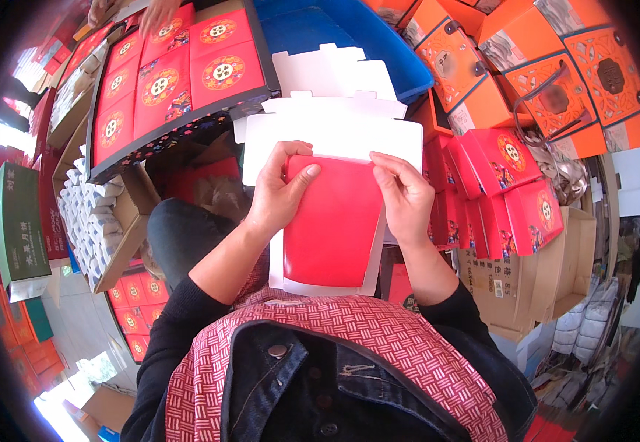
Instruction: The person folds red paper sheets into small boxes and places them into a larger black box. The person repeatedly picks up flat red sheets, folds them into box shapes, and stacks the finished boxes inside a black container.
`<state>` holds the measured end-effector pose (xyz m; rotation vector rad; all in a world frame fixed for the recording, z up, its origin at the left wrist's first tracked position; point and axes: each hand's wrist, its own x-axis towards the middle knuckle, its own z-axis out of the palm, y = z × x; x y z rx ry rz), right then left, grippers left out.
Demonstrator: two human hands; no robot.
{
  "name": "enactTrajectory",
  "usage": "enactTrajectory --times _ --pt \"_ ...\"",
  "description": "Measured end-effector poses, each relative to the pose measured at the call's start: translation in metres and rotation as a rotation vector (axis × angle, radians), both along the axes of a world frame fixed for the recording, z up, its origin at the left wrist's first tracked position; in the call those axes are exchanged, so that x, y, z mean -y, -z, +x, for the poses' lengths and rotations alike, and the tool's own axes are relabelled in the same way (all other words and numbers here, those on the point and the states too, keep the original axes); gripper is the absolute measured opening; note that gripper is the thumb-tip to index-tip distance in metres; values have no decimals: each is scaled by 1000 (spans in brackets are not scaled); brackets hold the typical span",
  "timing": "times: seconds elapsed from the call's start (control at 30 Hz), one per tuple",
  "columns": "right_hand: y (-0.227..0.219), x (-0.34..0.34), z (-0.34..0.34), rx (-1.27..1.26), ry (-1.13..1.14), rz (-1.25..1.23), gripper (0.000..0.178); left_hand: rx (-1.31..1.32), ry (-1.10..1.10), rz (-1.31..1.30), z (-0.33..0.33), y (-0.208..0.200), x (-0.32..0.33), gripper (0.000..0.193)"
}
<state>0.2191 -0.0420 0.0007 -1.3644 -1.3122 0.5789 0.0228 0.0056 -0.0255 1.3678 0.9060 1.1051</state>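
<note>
A red carton blank (332,228) with white edges lies upright in front of my apron, between my two hands. My left hand (279,191) is closed on its upper left edge, the thumb flat on the red face and the fingers curled over the top. At the upper right corner, my right hand (407,195) pinches the edge between thumb and fingertips. Just beyond are white unfolded carton sheets (335,131) with cut tabs, stacked one over another; their lower part is hidden behind the red blank.
A black-edged tray (187,140) of red boxes stands at upper left, with another person's hand (159,15) over it. Behind the sheets is a blue bin (305,26). Red boxes (498,158) and orange gift boxes (556,88) are piled right. A cardboard box (114,254) holds white-wrapped pieces.
</note>
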Motion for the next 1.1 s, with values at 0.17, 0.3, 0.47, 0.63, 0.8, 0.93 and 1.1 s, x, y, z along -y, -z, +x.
enactTrajectory --times 0.17,0.3,0.47,0.63,0.8,0.93,1.1 --pt "8 13 -9 -40 -13 -5 27 19 150 -47 -5 -8 -1 25" --pt "10 12 -13 -40 -14 8 30 -9 123 -98 -3 -13 0 20" --pt "6 11 -19 -11 12 1 30 -15 74 -105 -4 -12 -2 19" --pt "7 11 -20 -137 33 -10 26 92 -2 57 -4 -4 4 22" --pt "10 7 -20 -243 -18 -24 25 272 87 -46 -14 1 8 20" --pt "17 6 -16 -253 -15 -24 25 240 75 -14 -13 4 5 16" --pt "15 6 -16 -306 -5 -12 25 192 83 -33 -17 -9 2 19"
